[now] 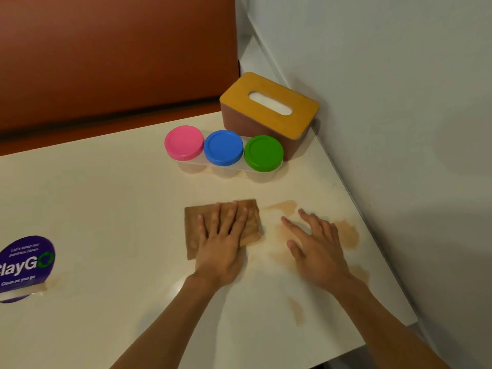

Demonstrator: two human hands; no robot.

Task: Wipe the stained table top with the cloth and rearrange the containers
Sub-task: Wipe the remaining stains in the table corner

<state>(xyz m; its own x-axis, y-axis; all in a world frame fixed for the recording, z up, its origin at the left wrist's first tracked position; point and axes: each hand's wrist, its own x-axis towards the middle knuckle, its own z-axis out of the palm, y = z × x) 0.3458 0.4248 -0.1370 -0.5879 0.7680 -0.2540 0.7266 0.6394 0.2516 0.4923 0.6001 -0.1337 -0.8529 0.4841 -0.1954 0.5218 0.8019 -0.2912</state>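
Observation:
A brown folded cloth (251, 222) lies flat on the cream table top (106, 209). My left hand (222, 243) presses down on it with fingers spread. My right hand (316, 249) rests open on the table just to the right, over light brown stains (347, 234). More stains (296, 311) show nearer the front edge. Behind the cloth stand three clear containers in a row, touching: pink lid (184, 142), blue lid (223, 147), green lid (263, 153).
A brown tissue box with a yellow lid (269, 107) stands in the far right corner behind the containers. A grey wall (399, 129) runs along the table's right edge. A purple sticker (25, 265) is on the table at the left. An orange seat back (106, 62) lies beyond.

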